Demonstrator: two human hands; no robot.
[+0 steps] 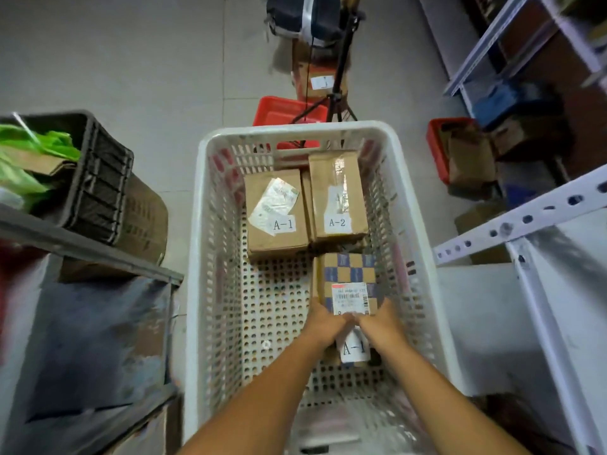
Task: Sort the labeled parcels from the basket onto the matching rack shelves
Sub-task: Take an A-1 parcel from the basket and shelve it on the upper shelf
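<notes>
- Left hand [323,325] and right hand [382,325] both grasp the checkered parcel [349,280] inside the basket [210,257].
- A-1 box [276,215] sits beside A-2 box [338,198].

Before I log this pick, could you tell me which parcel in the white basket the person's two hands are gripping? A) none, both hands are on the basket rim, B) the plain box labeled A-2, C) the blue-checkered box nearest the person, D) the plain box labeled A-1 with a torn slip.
C: the left hand and right hand clasp the near end of the blue-checkered box, while the A-1 box and A-2 box lie untouched farther back.
</notes>
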